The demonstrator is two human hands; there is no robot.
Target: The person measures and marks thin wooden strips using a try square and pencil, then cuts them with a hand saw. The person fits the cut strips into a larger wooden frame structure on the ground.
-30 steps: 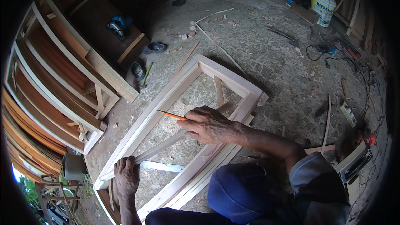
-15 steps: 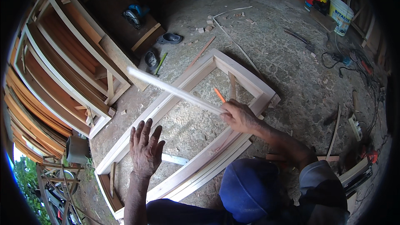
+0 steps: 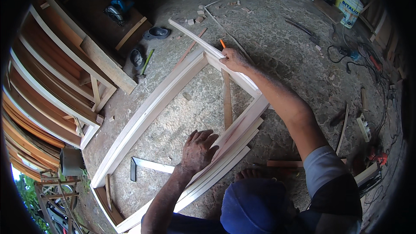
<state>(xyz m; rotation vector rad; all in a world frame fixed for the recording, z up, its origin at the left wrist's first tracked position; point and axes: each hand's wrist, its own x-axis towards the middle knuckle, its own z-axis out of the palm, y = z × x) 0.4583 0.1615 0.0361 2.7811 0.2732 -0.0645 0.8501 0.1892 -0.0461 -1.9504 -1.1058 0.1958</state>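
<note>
A pale wooden frame (image 3: 147, 112) lies flat on the sawdust-covered stone floor. My right hand (image 3: 234, 59) reaches to its far rail and grips a thin wooden strip (image 3: 195, 38) together with an orange pencil (image 3: 222, 43). The strip rests along the far rail and sticks out past the frame's far corner. My left hand (image 3: 198, 149) presses flat, fingers spread, on the near rail of the frame (image 3: 229, 138). A metal try square (image 3: 149, 165) lies on the floor inside the frame, left of my left hand.
Several finished frames (image 3: 56, 91) are stacked at the left. A hammer (image 3: 144, 65), sandals (image 3: 157, 32) and a power tool (image 3: 116, 11) lie beyond the frame. Buckets (image 3: 346, 2), cables and a power strip (image 3: 363, 126) sit at the right. Offcuts litter the floor.
My right hand has carried the strip and pencil from the frame's middle to the far rail. My left hand came down from raised to flat on the near rail.
</note>
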